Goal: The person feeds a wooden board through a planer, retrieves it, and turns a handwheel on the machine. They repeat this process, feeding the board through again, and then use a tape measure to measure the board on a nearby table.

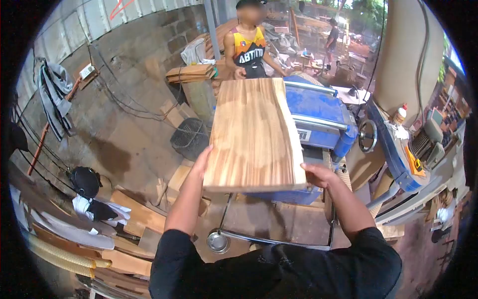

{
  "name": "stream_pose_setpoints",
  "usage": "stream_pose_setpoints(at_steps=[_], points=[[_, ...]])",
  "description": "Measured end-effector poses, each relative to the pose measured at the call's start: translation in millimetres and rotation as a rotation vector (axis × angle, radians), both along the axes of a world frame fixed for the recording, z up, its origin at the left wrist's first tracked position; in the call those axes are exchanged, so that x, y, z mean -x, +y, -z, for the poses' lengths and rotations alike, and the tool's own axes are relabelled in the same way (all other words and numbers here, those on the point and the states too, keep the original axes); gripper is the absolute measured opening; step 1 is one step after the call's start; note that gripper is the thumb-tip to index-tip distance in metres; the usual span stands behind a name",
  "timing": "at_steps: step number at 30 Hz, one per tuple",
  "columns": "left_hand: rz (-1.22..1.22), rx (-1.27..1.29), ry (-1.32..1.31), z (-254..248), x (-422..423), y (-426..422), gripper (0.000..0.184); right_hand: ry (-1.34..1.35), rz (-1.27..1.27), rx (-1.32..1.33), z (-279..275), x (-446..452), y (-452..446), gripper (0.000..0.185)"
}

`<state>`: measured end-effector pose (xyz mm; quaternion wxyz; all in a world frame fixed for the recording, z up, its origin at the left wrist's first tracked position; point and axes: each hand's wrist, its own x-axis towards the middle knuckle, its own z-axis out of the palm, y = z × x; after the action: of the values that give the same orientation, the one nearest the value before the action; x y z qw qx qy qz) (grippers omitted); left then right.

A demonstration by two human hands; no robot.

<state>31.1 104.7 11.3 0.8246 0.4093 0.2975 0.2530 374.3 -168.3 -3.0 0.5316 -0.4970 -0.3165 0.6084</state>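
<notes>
A thick wooden board (251, 134) with striped grain and a pale wavy right edge is held up in front of me. My left hand (202, 160) grips its left edge near the close end, fingers hidden underneath. On the opposite edge, my right hand (318, 175) has hold of the close right corner. Behind and to the right of the board stands a blue planer-like machine (316, 107) with metal rollers on top and a handwheel (368, 135) at its side. The board hides part of this machine.
A co-worker in a yellow and black jersey (249, 47) stands beyond the board. A black plastic basket (190, 139) sits left of it. Planks (132, 212) lie at lower left. A glue bottle (400, 114) and a yellow-handled saw (414, 160) rest on the blue machine at right.
</notes>
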Motion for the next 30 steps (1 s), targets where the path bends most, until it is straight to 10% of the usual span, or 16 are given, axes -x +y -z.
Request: stream_pose_setpoints(at_steps=[6, 18, 30], points=[[-0.157, 0.173, 0.138, 30.3, 32.4, -133.8, 0.066, -0.07, 0.325, 0.064, 30.6, 4.3, 66.3, 0.064], [-0.353, 0.027, 0.382, 124.0, 55.4, -367.7, 0.061, -0.161, 0.459, 0.039, 108.2, 33.5, -172.1, 0.048], [0.017, 0.052, 0.505, 127.5, 3.7, -345.0, 0.064, -0.08, 0.673, 0.283, 188.2, -2.6, -226.5, 0.058]])
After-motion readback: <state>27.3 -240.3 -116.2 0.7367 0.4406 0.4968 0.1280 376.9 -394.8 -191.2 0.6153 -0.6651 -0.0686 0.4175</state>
